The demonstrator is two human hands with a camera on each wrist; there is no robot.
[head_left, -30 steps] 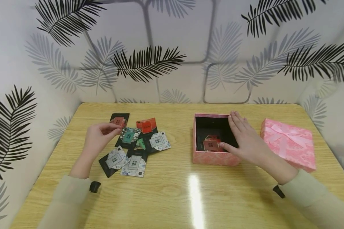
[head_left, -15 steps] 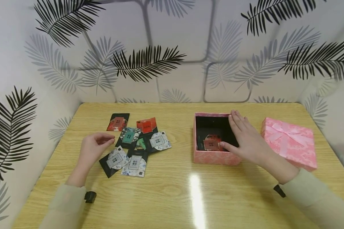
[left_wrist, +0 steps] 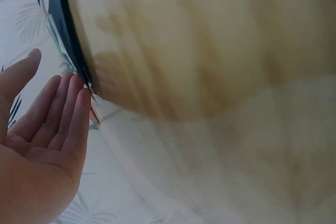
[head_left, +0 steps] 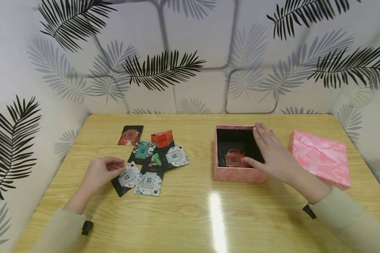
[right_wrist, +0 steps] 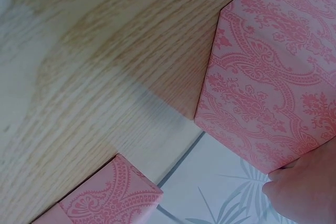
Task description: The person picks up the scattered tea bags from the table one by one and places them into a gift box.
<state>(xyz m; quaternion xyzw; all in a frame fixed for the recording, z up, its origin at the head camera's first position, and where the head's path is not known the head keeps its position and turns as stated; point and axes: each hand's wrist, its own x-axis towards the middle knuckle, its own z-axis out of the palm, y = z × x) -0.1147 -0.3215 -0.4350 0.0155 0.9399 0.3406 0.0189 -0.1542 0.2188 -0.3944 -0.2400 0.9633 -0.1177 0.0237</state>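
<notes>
**Q:** What do your hands have at this moment?

**A:** My left hand (head_left: 102,172) sits at the near left of the packet pile, fingers loosely curled, tips touching the grey-and-white sachet (head_left: 128,175) that lies on a black one. I cannot tell whether I have actually pinched it. My right hand (head_left: 273,154) lies flat across the right wall of the open pink box (head_left: 237,174), fingers straight, thumb down inside beside the red sachet (head_left: 234,159) already on the black floor of the box.

**Q:** What could go wrong from here?

**A:** The packets overlap. As I judge it, lifting the grey one could drag the black sachet beneath it, or nudge the blue-patterned sachet (head_left: 149,180) just beside it, and scatter the pile. The foil looks slick, so a shallow fingertip pinch may slip. On the other side, my right palm leans on a light cardboard wall; too much weight could tip or slide the box on the glossy tabletop (head_left: 190,218).

**Q:** And the room to move?

**A:** A wide bare strip of table lies between the pile and the box, so a carry across looks unobstructed. The pink lid with the bow (head_left: 320,158) sits to the right of the box, near the right edge, well clear of that path. The pile itself lies well in from the left and far edges. The box mouth is partly covered by my own right hand, which narrows the opening.
</notes>
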